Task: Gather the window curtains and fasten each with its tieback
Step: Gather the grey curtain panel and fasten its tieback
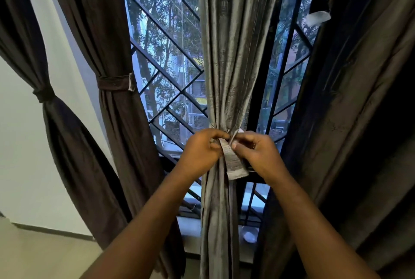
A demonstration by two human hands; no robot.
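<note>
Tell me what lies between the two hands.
In the head view, the tieback strip hangs between the left hand and right hand, in front of the gathered grey curtain.

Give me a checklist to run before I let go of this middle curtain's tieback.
1. Middle curtain gathered: ok.
2. Left hand and right hand pinch the tieback: ok.
3. Tieback end fastened: not ok, it hangs loose.
4. Wrap behind the curtain: cannot tell.
5. Far-left curtain and second curtain tied: ok.
6. Right curtain tied: not ok.
</note>
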